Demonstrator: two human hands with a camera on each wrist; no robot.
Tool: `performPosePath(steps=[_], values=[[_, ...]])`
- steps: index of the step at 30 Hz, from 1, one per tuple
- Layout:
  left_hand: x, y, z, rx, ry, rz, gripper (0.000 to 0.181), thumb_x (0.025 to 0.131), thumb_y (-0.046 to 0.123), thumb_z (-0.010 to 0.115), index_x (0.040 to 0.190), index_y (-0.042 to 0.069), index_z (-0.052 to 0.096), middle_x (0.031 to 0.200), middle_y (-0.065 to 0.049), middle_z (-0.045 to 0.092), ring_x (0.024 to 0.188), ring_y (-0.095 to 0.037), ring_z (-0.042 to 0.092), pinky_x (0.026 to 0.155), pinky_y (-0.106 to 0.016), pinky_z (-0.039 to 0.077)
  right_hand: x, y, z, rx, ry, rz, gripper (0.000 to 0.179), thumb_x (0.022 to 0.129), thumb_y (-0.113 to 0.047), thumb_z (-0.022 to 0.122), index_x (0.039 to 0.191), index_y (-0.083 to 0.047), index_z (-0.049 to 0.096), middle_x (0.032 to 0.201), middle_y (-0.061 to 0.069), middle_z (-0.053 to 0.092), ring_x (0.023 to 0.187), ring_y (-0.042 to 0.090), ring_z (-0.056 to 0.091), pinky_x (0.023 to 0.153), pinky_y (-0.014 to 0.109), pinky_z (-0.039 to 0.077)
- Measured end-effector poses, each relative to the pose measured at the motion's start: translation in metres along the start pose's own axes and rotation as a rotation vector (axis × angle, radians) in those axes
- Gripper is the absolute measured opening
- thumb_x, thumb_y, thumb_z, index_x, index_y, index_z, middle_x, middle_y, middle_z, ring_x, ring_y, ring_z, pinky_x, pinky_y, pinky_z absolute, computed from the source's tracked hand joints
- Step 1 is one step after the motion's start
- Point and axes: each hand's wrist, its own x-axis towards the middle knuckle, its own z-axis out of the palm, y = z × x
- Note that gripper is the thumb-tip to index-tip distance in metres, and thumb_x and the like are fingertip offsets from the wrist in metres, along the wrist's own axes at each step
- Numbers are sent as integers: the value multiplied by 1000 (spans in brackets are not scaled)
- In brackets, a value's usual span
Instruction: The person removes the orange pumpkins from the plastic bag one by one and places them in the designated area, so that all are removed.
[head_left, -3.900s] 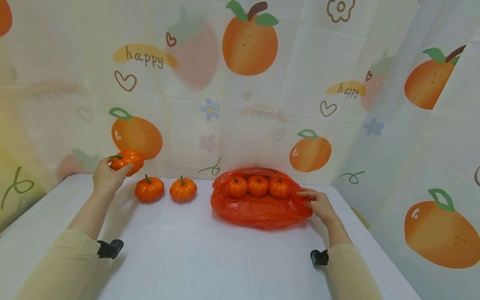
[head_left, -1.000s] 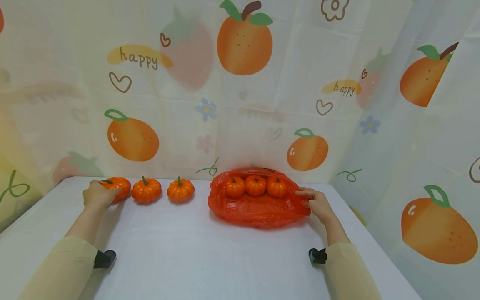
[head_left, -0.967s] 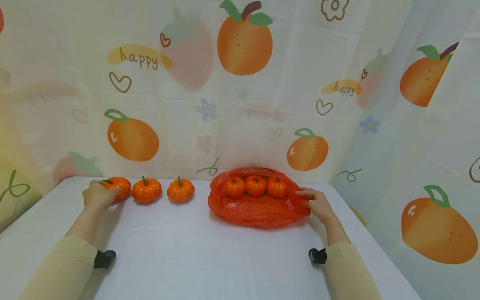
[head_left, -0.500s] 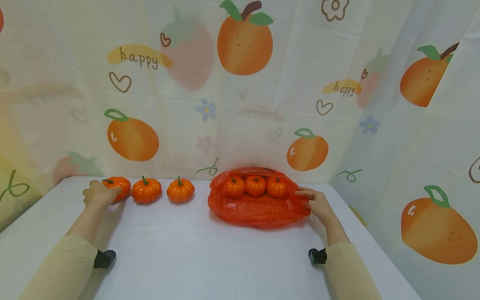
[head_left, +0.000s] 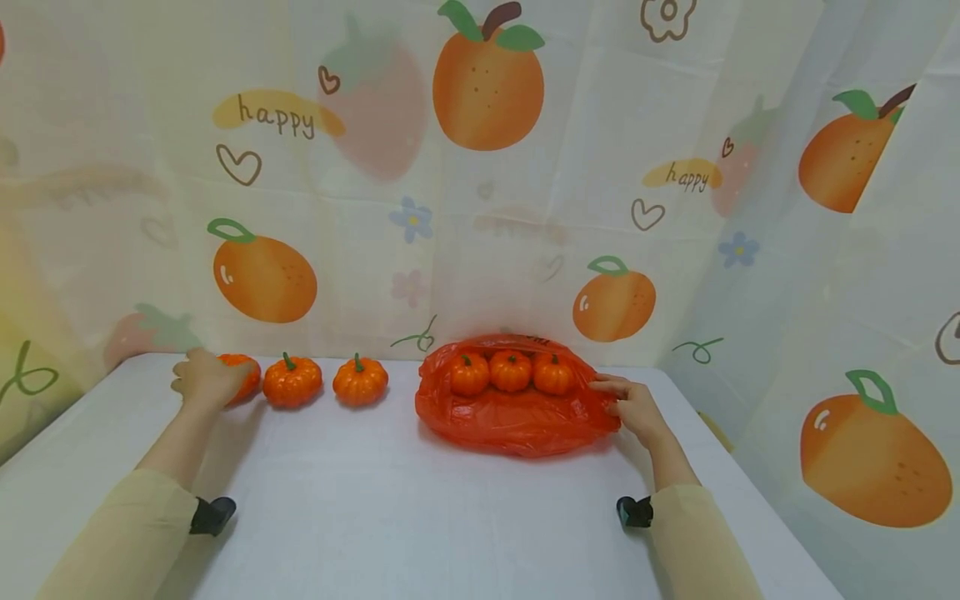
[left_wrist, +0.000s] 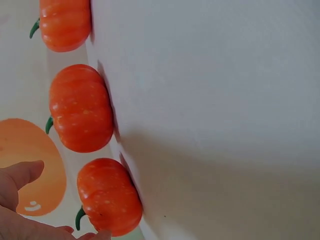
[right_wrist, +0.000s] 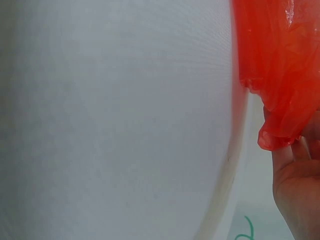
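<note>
My left hand (head_left: 206,380) is at the leftmost small orange pumpkin (head_left: 244,385). In the left wrist view the thumb stands away from that pumpkin (left_wrist: 109,197), while the fingertips lie at its lower edge; whether they touch it is unclear. Two more pumpkins, a middle one (head_left: 292,383) and a right one (head_left: 361,383), complete a row on the table. My right hand (head_left: 636,408) holds the right edge of a red plastic bag (head_left: 517,429), its fingers bent around the film in the right wrist view. Three smaller pumpkins (head_left: 511,372) sit side by side in the bag's mouth.
A white-covered table (head_left: 420,517) carries everything. Directly behind it hangs a pale curtain (head_left: 487,225) printed with fruit, and it continues along the right side. Each wrist wears a black strap piece, such as the left one (head_left: 213,516).
The leftmost pumpkin was lowered from the air onto the table beside the others. Since then my left hand has loosened and risen slightly to the right. My right hand keeps its hold.
</note>
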Motion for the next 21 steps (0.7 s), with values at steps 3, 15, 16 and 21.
performPosePath(steps=[3, 15, 16, 21], values=[[-1, 4, 2, -32, 3, -2, 84, 91, 32, 54, 141, -23, 15, 140, -49, 22, 127, -62, 26, 101, -68, 35, 0, 0, 0, 3, 0, -5, 50, 88, 10, 41, 133, 1, 59, 154, 21, 42, 143, 43, 33, 102, 42, 54], [-12, 32, 8, -65, 59, 46, 87, 95, 35, 55, 150, -14, 9, 151, -43, 14, 136, -57, 20, 109, -68, 29, -2, -1, -1, 19, -2, -1, 50, 89, 10, 40, 135, 0, 58, 155, 20, 41, 143, 42, 33, 93, 31, 56], [-14, 36, 9, -64, 59, 56, 87, 95, 35, 55, 151, -13, 9, 151, -43, 14, 137, -57, 20, 110, -68, 28, -2, -1, -1, 20, -3, 0, 50, 89, 10, 40, 135, 0, 58, 155, 20, 41, 143, 42, 33, 94, 32, 56], [-24, 56, 16, -84, 71, 147, 84, 94, 31, 57, 150, -14, 14, 151, -43, 17, 137, -58, 19, 113, -68, 21, -3, -2, -1, 20, -6, -2, 50, 89, 10, 40, 135, 0, 58, 155, 21, 41, 143, 43, 33, 98, 37, 56]])
